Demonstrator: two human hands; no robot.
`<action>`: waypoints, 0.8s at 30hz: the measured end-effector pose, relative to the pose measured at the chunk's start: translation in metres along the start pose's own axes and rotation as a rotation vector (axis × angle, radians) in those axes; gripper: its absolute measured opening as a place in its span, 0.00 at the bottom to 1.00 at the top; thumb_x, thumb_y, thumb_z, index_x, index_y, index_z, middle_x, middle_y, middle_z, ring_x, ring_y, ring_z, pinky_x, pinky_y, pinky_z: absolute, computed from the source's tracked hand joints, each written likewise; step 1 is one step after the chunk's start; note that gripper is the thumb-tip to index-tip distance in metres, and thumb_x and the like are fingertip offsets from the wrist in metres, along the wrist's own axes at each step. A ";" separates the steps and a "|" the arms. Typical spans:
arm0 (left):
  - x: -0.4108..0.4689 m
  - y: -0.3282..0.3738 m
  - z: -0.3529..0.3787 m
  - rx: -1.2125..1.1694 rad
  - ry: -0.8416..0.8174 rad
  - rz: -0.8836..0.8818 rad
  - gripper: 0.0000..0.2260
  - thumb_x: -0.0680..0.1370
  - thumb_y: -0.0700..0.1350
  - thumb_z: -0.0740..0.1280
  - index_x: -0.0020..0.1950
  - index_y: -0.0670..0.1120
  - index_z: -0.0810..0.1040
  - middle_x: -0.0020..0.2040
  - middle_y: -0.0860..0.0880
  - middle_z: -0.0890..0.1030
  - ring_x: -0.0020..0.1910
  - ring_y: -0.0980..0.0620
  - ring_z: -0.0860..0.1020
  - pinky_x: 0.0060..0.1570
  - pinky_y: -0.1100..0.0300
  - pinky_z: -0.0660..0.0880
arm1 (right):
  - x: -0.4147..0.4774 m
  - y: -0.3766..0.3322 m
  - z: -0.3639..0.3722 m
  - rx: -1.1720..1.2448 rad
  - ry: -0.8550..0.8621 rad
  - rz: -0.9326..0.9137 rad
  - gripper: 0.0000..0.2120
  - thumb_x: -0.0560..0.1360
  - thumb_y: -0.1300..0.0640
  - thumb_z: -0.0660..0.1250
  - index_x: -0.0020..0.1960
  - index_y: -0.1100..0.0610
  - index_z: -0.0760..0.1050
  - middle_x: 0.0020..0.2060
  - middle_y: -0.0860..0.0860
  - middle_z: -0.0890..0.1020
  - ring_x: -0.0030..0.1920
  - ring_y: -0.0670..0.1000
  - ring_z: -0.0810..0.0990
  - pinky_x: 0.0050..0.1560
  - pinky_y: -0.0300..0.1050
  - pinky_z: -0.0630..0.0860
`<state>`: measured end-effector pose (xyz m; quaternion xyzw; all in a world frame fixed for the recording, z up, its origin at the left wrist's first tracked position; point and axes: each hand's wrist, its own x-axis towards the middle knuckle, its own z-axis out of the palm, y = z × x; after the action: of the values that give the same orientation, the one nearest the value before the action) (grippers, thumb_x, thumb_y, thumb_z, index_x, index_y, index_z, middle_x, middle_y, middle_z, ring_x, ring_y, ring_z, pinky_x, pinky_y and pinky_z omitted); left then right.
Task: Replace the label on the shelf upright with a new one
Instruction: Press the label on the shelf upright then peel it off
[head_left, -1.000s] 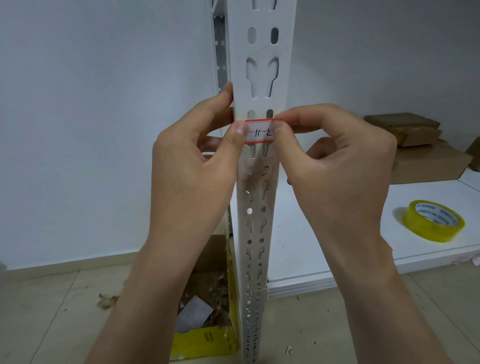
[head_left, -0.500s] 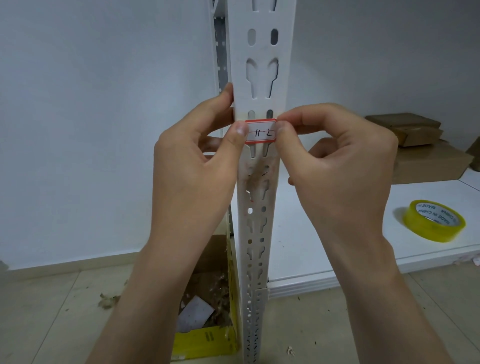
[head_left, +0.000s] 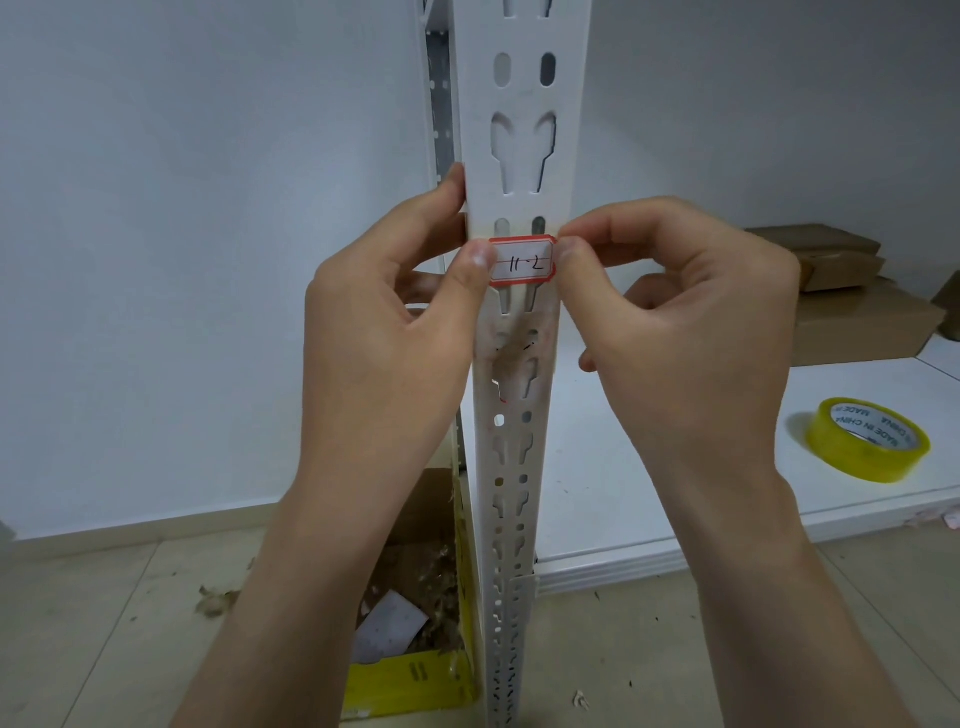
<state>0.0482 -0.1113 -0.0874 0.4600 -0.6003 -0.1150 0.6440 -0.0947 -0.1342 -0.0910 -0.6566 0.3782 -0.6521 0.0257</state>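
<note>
On the front of the tall white metal shelf upright (head_left: 519, 156) sits a small white paper label with a red rim (head_left: 522, 261). The left hand (head_left: 384, 332) pinches its left end, thumb on top. The right hand (head_left: 675, 322) pinches its right end. A yellow tape roll (head_left: 867, 439) lies near the front edge of the white shelf board (head_left: 649, 493). Brown cardboard boxes (head_left: 857, 322) sit at its back edge, by the grey wall (head_left: 208, 260).

Left hand (head_left: 384, 338), right hand (head_left: 675, 322), both pinching
</note>
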 end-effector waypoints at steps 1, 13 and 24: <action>0.000 0.000 0.000 0.001 0.001 0.000 0.18 0.83 0.44 0.67 0.74 0.51 0.76 0.63 0.58 0.84 0.61 0.57 0.84 0.55 0.56 0.85 | -0.001 0.000 0.000 -0.006 0.006 -0.009 0.02 0.78 0.53 0.72 0.49 0.46 0.82 0.41 0.37 0.83 0.25 0.51 0.79 0.28 0.49 0.80; 0.000 -0.001 0.000 0.004 0.004 0.007 0.19 0.83 0.44 0.67 0.75 0.53 0.76 0.62 0.61 0.83 0.59 0.62 0.83 0.55 0.62 0.84 | -0.001 0.004 0.005 -0.061 0.042 -0.099 0.03 0.78 0.56 0.72 0.48 0.53 0.85 0.40 0.39 0.82 0.34 0.30 0.75 0.38 0.27 0.72; 0.000 -0.002 0.000 -0.026 -0.004 0.010 0.19 0.83 0.42 0.67 0.74 0.51 0.76 0.63 0.58 0.84 0.61 0.58 0.83 0.56 0.57 0.84 | 0.000 -0.001 0.001 -0.042 -0.008 -0.037 0.02 0.76 0.54 0.72 0.45 0.49 0.82 0.39 0.39 0.83 0.29 0.46 0.80 0.31 0.48 0.79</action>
<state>0.0495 -0.1128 -0.0889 0.4483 -0.6022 -0.1204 0.6495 -0.0931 -0.1342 -0.0901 -0.6664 0.3795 -0.6418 0.0012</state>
